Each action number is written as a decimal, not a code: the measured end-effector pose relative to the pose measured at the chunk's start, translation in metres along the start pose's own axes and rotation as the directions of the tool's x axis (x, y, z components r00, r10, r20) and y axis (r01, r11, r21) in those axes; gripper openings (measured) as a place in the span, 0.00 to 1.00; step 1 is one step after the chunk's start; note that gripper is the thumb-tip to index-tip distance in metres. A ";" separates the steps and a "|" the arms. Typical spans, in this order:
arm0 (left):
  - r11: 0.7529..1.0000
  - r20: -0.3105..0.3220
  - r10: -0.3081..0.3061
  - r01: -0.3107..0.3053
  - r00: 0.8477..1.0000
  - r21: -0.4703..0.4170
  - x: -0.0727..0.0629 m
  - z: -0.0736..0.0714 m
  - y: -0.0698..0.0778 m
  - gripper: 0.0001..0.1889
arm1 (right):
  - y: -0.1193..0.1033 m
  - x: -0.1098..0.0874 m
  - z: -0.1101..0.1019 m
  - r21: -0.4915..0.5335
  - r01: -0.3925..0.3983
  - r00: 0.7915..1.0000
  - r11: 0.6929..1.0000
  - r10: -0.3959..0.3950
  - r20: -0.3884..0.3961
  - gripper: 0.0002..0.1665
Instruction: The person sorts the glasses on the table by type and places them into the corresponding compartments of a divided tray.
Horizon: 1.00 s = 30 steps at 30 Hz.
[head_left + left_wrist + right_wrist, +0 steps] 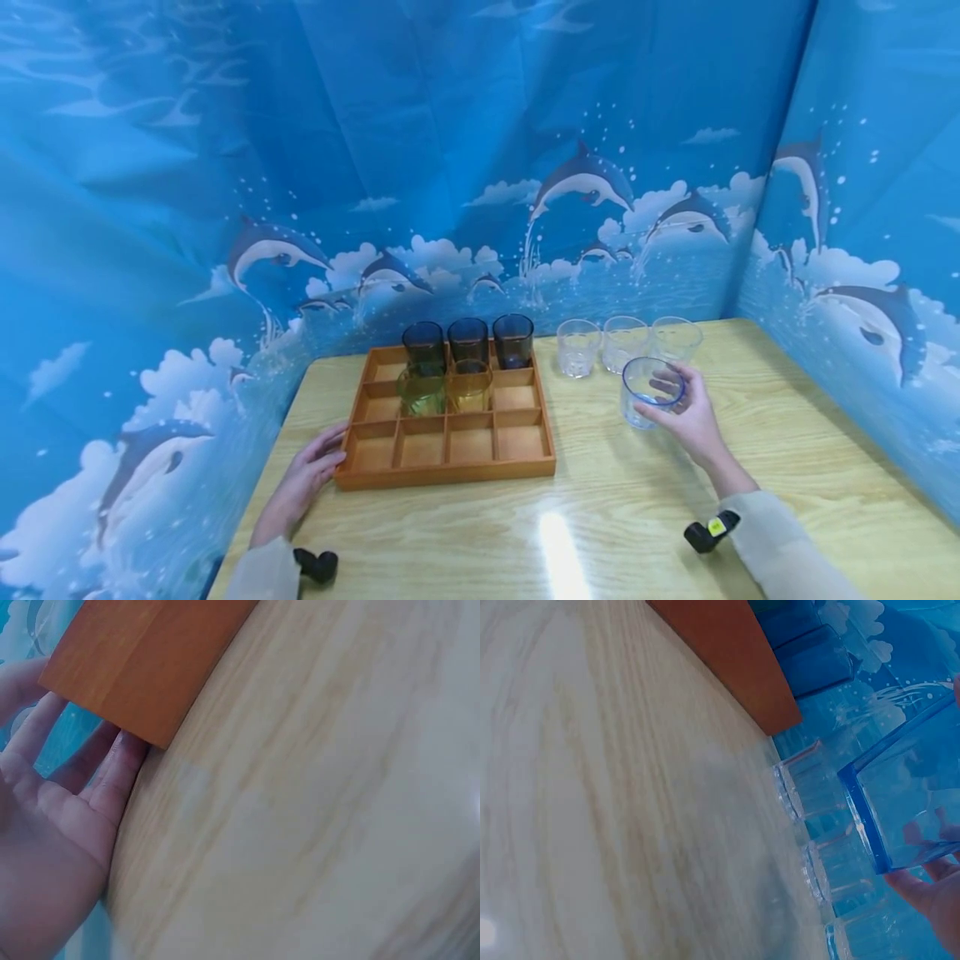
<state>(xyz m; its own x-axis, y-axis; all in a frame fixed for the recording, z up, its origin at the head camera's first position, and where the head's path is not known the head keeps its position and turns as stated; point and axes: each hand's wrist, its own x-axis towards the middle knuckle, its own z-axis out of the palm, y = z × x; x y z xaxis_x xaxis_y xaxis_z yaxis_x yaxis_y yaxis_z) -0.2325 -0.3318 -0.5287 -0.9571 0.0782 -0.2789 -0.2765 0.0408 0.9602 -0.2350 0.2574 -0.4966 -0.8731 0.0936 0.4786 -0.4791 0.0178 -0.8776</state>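
Note:
My right hand (695, 422) grips a clear, bluish glass with a blue rim (637, 410). In the right wrist view this glass (907, 784) hangs above the table. My left hand (302, 481) touches the left side of a wooden compartment tray (450, 476) near its front corner, fingers fairly straight in the left wrist view. Three dark glasses, among them one at the right (513, 342), stand in the tray's back row. A green glass (422, 392) and an amber glass (469, 390) occupy middle-row compartments.
Three clear glasses, the left one (578, 348) included, stand in a row behind the held glass, right of the tray. Everything rests on a light wood-grain table (450, 533). A blue dolphin-print sheet (450, 167) hangs behind and along both sides.

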 end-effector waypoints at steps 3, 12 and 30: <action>1.000 0.000 -0.018 0.018 1.000 -0.005 0.001 0.000 0.001 0.33 | -0.005 0.004 0.006 -0.023 -0.026 1.000 0.999 0.026 -0.004 0.47; 1.000 -0.001 -0.025 0.025 1.000 -0.005 0.001 0.000 0.001 0.34 | -0.010 0.011 0.025 -0.055 -0.076 0.997 0.996 0.077 0.023 0.47; 0.999 -0.010 0.017 -0.017 1.000 0.039 0.001 0.001 -0.003 0.32 | -0.005 0.022 0.074 0.022 -0.071 0.995 0.997 0.069 0.067 0.49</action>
<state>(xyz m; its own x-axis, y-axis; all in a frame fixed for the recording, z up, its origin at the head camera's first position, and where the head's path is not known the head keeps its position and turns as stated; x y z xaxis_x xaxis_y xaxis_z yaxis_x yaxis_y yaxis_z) -0.2327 -0.3313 -0.5317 -0.9626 0.0686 -0.2621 -0.2568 0.0781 0.9633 -0.2585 0.1852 -0.4799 -0.9083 0.0277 0.4173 -0.4178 -0.0111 -0.9085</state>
